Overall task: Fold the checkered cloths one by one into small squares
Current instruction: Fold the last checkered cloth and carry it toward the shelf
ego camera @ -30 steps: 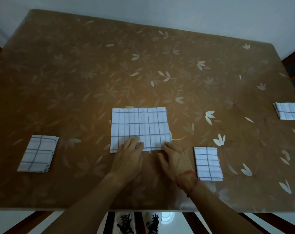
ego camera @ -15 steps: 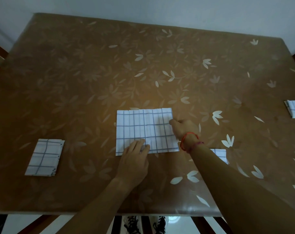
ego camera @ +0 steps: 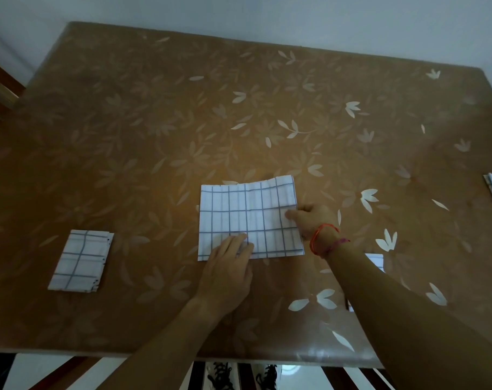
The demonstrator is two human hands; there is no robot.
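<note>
Half-folded checkered cloth (ego camera: 247,218) lies at desk (ego camera: 154,136) centre. My left hand (ego camera: 229,270) lies flat — fingers released, pressing its near edge. My right hand (ego camera: 309,218) pinches the right edge, slightly lifted. Folded square (ego camera: 80,261) at left, well apart.

no readable text, labels or numbers

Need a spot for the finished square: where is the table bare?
Bare: the far half of the table beyond the centre cloth, and between it and the left folded cloth. Crowded: the right, under the right hand.
</note>
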